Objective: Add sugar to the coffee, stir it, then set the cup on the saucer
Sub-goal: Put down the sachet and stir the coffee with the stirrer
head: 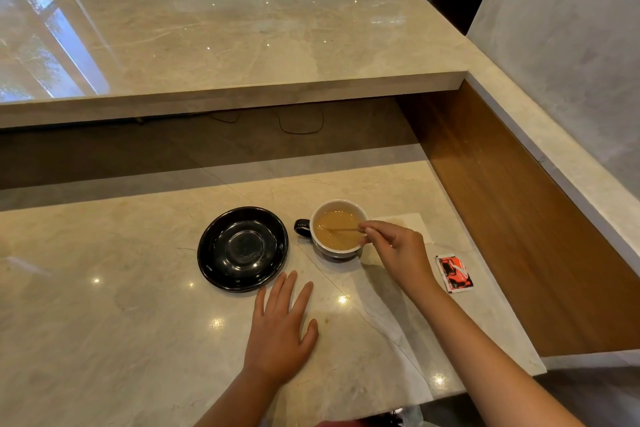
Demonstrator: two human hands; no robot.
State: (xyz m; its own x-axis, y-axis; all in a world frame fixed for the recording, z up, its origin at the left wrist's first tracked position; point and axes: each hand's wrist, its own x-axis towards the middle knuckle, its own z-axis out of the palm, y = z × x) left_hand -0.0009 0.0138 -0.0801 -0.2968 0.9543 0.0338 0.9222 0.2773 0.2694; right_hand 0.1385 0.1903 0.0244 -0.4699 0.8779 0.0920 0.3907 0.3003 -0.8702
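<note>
A cup [320,215], white inside with a dark handle pointing left, stands on the marble counter and holds light brown coffee [337,230]. My right hand [394,251] pinches a thin stirring stick [341,229] whose far end dips into the coffee. Left of the cup lies an empty black saucer [242,250], apart from the cup. My left hand [280,326] rests flat on the counter just below the saucer, fingers spread, holding nothing. A red and black sugar packet [454,273] lies right of my right wrist.
A white napkin [412,225] lies under and behind my right hand. A raised marble ledge [225,45] runs across the back. A wooden side panel [512,218] bounds the counter on the right. Chairs stand far behind.
</note>
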